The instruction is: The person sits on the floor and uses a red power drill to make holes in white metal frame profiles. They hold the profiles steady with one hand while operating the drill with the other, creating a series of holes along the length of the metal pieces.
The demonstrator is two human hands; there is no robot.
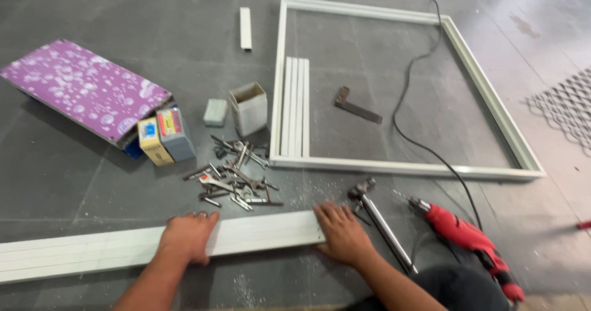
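My left hand (188, 234) and right hand (341, 232) are bare, with no gloves, rings or watch, both forearms are uncovered with no sleeve in view, and dark trousers (455, 289) cover my knee at the frame's bottom edge.

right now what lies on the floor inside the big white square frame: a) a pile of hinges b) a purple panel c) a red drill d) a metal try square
d: the metal try square lies on the floor inside the white square frame, near a stack of short white strips; the red drill, the purple panel and the pile of metal fittings all lie outside the frame.
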